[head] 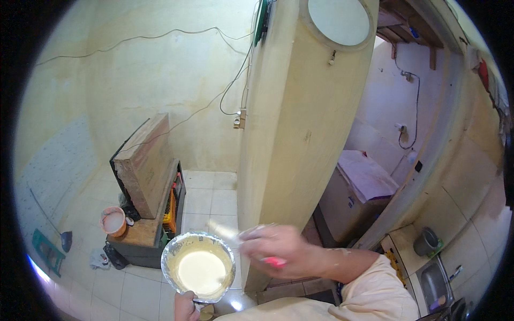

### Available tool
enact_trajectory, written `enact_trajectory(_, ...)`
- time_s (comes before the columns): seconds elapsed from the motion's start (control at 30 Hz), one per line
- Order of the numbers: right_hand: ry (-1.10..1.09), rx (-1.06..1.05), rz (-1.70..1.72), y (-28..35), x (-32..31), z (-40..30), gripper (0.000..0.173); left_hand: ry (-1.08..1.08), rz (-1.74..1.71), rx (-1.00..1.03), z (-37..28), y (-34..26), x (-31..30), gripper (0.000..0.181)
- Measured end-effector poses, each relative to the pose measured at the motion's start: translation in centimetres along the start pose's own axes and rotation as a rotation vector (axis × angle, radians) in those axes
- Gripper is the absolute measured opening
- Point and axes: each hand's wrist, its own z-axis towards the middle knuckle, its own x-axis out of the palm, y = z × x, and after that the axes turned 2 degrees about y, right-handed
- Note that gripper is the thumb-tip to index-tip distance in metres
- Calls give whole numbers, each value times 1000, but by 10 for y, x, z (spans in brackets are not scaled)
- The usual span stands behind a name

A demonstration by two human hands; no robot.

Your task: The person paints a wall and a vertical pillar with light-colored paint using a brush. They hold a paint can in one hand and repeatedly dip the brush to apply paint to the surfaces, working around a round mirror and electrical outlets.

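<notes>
My left hand [187,305] grips the near edge of a paint-smeared bucket [172,244], its thumb over the rim. Cream-coloured paint [200,269] lies inside the bucket, and dried smears coat its inner wall. To the right of the bucket, my right hand [273,248] is closed around a paintbrush [223,231]. The brush's pale head points left, above the bucket's far right rim, and is blurred. A red handle end [275,262] shows below my fingers. Pale smears mark the right hand and forearm.
A yellowish wall column [297,140] with a round mirror [339,20] stands close on the right. Further left, a low cabinet [140,232] bears an orange pail [113,221] and a large upright board-like box [148,172]. A sink [434,285] lies at lower right.
</notes>
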Motion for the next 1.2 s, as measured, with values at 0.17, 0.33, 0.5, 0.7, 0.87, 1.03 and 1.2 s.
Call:
enact_trajectory(0.17, 236, 246, 201, 4, 98, 1, 17, 80, 46, -24, -19, -21, 17, 52)
enact_trajectory(0.33, 277, 472, 270, -22, 146, -14, 11, 60, 35, -40, -18, -21, 17, 58)
enact_trajectory(0.5, 247, 653, 268, -27, 155, -29, 12, 104, 40, -25, -26, -31, 23, 53)
enact_trajectory(0.7, 200, 667, 356, -31, 152, -33, 10, 83, -31, 37, -28, -27, 23, 47)
enact_trajectory(0.87, 110, 781, 501, -29, 133, -27, 10, 76, -31, 33, -24, -24, 23, 48)
enact_trajectory(1.03, -279, 703, 752, -18, 89, -13, 12, 51, -42, 0, -28, -32, 28, 49)
enact_trajectory(1.2, -176, 709, 561, -28, 117, -32, 10, 64, -25, 58, -27, -24, 26, 54)
